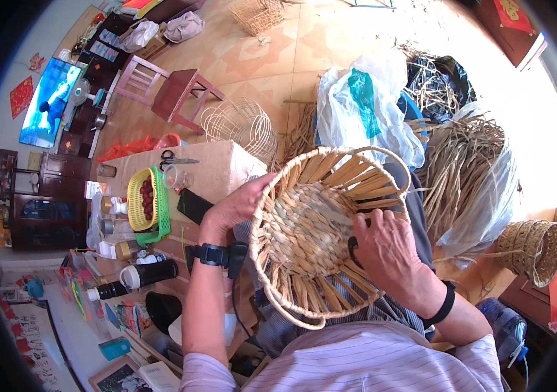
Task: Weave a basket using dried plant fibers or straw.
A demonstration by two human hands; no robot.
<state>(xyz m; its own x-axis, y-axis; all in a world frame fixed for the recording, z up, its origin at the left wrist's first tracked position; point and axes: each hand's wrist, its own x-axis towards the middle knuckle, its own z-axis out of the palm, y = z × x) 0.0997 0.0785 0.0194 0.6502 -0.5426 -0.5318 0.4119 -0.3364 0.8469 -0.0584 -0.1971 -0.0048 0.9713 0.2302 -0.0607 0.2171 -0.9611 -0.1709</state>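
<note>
A round woven straw basket [311,225] rests tilted over my lap, its inside facing up. It has a flat braided base, open strips round the side, a wrapped rim and a loop handle on each side. My left hand [242,204] grips the rim at the left. Over the right part of the basket my right hand [388,251] is closed, with its fingers bent by the side strips. A dark curved piece [355,251] shows beneath these fingers; most of it is hidden, so its kind cannot be told.
Left of me stands a table [213,166] with scissors [177,159], a dark phone [193,206] and a yellow basket [136,199] of red fruit. Right lie bundled dry straw [464,160] and a white plastic bag [357,108]. A wire-like basket [242,127] and chair [184,95] stand ahead.
</note>
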